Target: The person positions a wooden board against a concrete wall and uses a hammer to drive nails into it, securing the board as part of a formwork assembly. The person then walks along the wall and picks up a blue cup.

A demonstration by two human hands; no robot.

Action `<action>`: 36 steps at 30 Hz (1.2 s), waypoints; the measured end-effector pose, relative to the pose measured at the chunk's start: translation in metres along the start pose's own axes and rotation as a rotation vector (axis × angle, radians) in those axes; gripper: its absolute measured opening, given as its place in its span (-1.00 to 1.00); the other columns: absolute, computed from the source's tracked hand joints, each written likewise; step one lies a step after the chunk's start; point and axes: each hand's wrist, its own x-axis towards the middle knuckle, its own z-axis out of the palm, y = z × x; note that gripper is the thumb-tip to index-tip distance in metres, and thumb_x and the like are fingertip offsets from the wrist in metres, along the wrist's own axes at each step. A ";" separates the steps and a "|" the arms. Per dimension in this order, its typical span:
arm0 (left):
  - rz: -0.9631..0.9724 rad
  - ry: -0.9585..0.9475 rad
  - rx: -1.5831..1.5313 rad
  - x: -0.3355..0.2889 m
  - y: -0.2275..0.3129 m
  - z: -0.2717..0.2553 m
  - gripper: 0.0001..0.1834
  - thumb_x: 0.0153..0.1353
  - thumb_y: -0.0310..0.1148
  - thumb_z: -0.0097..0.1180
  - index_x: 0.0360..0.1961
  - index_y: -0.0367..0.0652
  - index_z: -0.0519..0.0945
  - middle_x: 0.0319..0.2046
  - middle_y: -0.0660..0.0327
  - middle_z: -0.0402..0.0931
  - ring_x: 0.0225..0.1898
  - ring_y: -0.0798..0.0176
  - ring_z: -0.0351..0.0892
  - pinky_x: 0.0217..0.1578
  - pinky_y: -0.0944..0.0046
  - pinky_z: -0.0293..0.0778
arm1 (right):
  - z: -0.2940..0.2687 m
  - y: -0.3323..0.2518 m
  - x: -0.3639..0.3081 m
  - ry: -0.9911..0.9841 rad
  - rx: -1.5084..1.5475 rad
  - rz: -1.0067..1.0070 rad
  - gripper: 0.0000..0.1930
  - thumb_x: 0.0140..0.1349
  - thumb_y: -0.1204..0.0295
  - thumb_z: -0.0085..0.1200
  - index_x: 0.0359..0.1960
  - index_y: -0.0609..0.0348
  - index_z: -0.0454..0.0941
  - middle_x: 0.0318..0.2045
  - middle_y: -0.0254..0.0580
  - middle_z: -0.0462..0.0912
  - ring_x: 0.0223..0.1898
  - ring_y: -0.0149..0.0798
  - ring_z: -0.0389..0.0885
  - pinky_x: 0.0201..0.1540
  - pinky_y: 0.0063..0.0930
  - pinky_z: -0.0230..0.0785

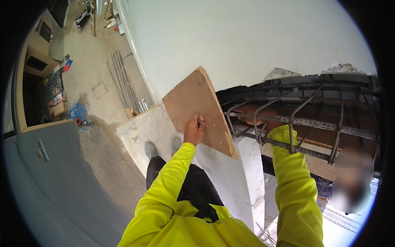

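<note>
My left hand (194,128) is closed in a pinch in front of a brown plywood board (193,103). A thin dark wire (177,125) loops out beside its fingers, and they appear to hold it. The board stands tilted against the white wall at the end of the rebar cage (304,119), a frame of long ribbed bars with bent stirrups. My right hand (257,116) reaches in among the bars, its forearm passing under them. Bars and shadow hide most of its fingers, so what it grips, if anything, cannot be made out.
A white wall (247,37) with a broken lower edge rises ahead. My boots (151,150) stand on a pale concrete ledge (133,131). Far below lie long metal bars (123,80), a blue hose (78,113) and gravel (109,160). Another person (352,181), blurred, is close at right.
</note>
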 end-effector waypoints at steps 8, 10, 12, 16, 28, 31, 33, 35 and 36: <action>0.031 0.021 -0.019 -0.008 -0.007 0.000 -0.79 0.10 -0.70 0.04 -0.23 -0.28 0.46 -0.41 0.08 0.55 -0.34 0.16 0.61 -0.23 0.27 0.50 | -0.002 -0.015 0.016 -0.254 0.057 -0.145 -0.79 0.26 0.45 0.05 -0.10 0.16 0.63 -0.29 -0.10 0.69 -0.21 -0.23 0.65 -0.14 -0.34 0.48; 0.052 0.020 0.052 -0.009 -0.009 -0.005 -0.82 0.11 -0.67 0.08 -0.25 -0.28 0.50 -0.40 0.08 0.59 -0.35 0.17 0.63 -0.26 0.27 0.51 | -0.001 -0.017 0.021 -0.289 0.079 -0.170 -0.79 0.27 0.44 0.05 -0.10 0.16 0.63 -0.29 -0.10 0.68 -0.21 -0.23 0.65 -0.14 -0.33 0.48; 0.117 0.016 0.164 -0.013 -0.012 -0.013 -0.85 0.11 -0.65 0.11 -0.28 -0.27 0.55 -0.38 0.10 0.62 -0.37 0.23 0.64 -0.31 0.31 0.53 | -0.001 -0.018 0.024 -0.317 0.101 -0.189 -0.79 0.28 0.44 0.05 -0.10 0.16 0.63 -0.28 -0.10 0.68 -0.21 -0.24 0.64 -0.15 -0.33 0.48; 0.248 0.021 0.246 -0.018 -0.017 -0.023 -0.92 0.10 -0.60 0.16 -0.35 -0.27 0.60 -0.37 0.05 0.62 -0.36 0.09 0.64 -0.29 0.23 0.53 | -0.006 -0.019 0.023 -0.359 0.174 -0.228 -0.79 0.29 0.42 0.05 -0.09 0.16 0.62 -0.27 -0.10 0.68 -0.22 -0.24 0.64 -0.15 -0.32 0.49; 0.239 0.073 0.375 -0.013 -0.001 0.001 -0.89 0.07 -0.58 0.16 -0.34 -0.21 0.62 -0.34 0.03 0.60 -0.31 -0.08 0.60 -0.27 0.14 0.51 | 0.013 -0.010 0.044 -0.451 0.451 -0.083 -0.83 0.35 0.36 0.05 -0.19 0.16 0.63 -0.26 -0.09 0.67 -0.26 -0.26 0.60 -0.17 -0.28 0.46; 0.195 0.073 0.374 -0.015 -0.003 -0.002 -0.88 0.07 -0.57 0.16 -0.33 -0.19 0.62 -0.32 0.05 0.59 -0.28 -0.09 0.59 -0.26 0.14 0.50 | 0.014 -0.008 0.044 -0.436 0.197 -0.207 -0.78 0.37 0.33 0.05 -0.22 0.22 0.63 -0.26 -0.10 0.67 -0.24 -0.20 0.59 -0.09 -0.25 0.43; 0.207 0.079 0.343 -0.018 -0.003 -0.002 -0.88 0.07 -0.57 0.16 -0.33 -0.18 0.62 -0.31 0.06 0.58 -0.27 -0.09 0.59 -0.25 0.13 0.50 | 0.011 -0.008 0.042 -0.404 -0.035 -0.325 -0.73 0.38 0.30 0.03 -0.09 0.25 0.61 -0.24 -0.05 0.68 -0.20 -0.14 0.59 -0.01 -0.17 0.40; 0.153 0.093 0.363 -0.021 -0.003 0.000 -0.88 0.07 -0.58 0.15 -0.33 -0.20 0.60 -0.32 0.05 0.57 -0.27 -0.09 0.58 -0.25 0.13 0.49 | 0.007 -0.010 0.040 -0.448 0.067 -0.327 -0.72 0.38 0.29 0.03 -0.08 0.25 0.61 -0.25 -0.02 0.68 -0.18 -0.16 0.60 0.00 -0.22 0.41; 0.139 0.110 0.359 -0.022 -0.002 0.002 -0.88 0.07 -0.59 0.14 -0.33 -0.21 0.59 -0.32 0.04 0.56 -0.27 -0.09 0.58 -0.25 0.13 0.49 | 0.005 -0.012 0.039 -0.453 0.097 -0.322 -0.71 0.38 0.28 0.03 -0.07 0.24 0.61 -0.25 -0.03 0.68 -0.16 -0.17 0.60 0.02 -0.24 0.42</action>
